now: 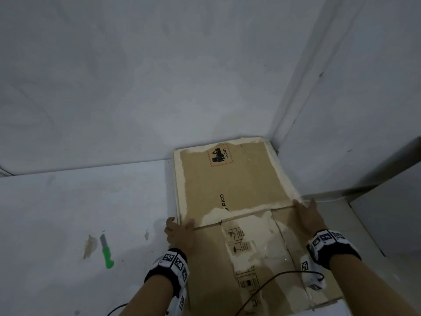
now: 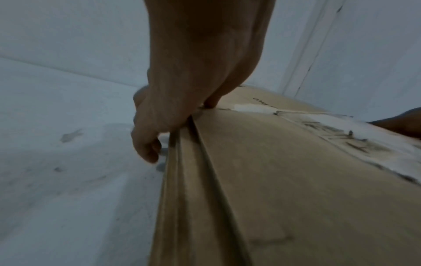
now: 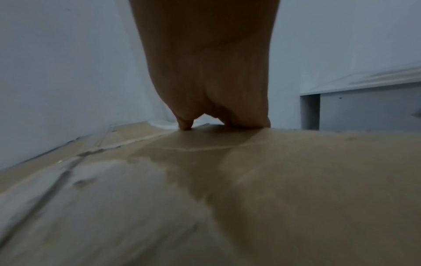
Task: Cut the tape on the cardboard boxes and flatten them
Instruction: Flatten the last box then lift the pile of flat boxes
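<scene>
A flattened brown cardboard box (image 1: 232,179) lies on the white floor in the room's corner, with torn white patches and clear tape (image 1: 262,252) on its near panel. My left hand (image 1: 180,224) grips its left edge at a crease. In the left wrist view the thumb of this hand (image 2: 177,126) lies on top of the cardboard (image 2: 296,180) and the fingers curl down over the side. My right hand (image 1: 304,206) presses its thumb and fingertips on the right side at the same crease. The right wrist view shows that hand (image 3: 216,111) arched over the cardboard (image 3: 296,180).
A green-handled knife (image 1: 107,252) lies on the floor left of the box, beside a brown scrap (image 1: 87,246). A black cable (image 1: 273,279) crosses the near panel. Walls close in behind and to the right, with a low white unit (image 1: 387,213) at right.
</scene>
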Motion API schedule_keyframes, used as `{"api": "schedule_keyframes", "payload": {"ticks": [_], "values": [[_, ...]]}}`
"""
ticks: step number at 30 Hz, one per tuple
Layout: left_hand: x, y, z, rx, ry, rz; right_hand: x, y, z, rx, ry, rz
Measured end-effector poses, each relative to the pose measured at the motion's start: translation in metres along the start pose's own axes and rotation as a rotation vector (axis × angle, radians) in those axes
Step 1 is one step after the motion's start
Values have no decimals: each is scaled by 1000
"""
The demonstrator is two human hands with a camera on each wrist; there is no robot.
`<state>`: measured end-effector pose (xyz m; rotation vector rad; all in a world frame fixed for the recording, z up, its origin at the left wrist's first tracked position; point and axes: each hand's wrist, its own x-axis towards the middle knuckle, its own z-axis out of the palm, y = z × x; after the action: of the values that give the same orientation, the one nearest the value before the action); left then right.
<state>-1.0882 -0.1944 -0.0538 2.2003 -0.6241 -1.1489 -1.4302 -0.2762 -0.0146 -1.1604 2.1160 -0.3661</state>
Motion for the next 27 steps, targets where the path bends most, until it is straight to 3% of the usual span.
{"api": "schedule_keyframes", "payload": {"ticks": [2, 5, 8, 12, 16, 20, 23, 27], "values": [[8, -1, -3, 64, -74, -95, 7, 2, 2, 27, -55, 55], [14, 0, -7, -104, -178, -154, 19, 5, 3, 17, -145, 75], [16, 1, -11, -85, -226, -136, 12, -3, -1, 25, -190, 83], [27, -6, -16, -41, -301, -124, 37, 24, 1, 86, -271, 125], [75, -51, -21, -32, -350, -174, -11, -8, -12, 176, -373, 180], [14, -8, -74, -21, -454, -220, -36, 7, -12, 79, -463, 297], [7, -3, -93, -93, -463, -236, -41, 15, -6, 131, -500, 294], [71, -35, -73, 0, -370, -183, -40, -4, 6, 309, -397, 204]]}}
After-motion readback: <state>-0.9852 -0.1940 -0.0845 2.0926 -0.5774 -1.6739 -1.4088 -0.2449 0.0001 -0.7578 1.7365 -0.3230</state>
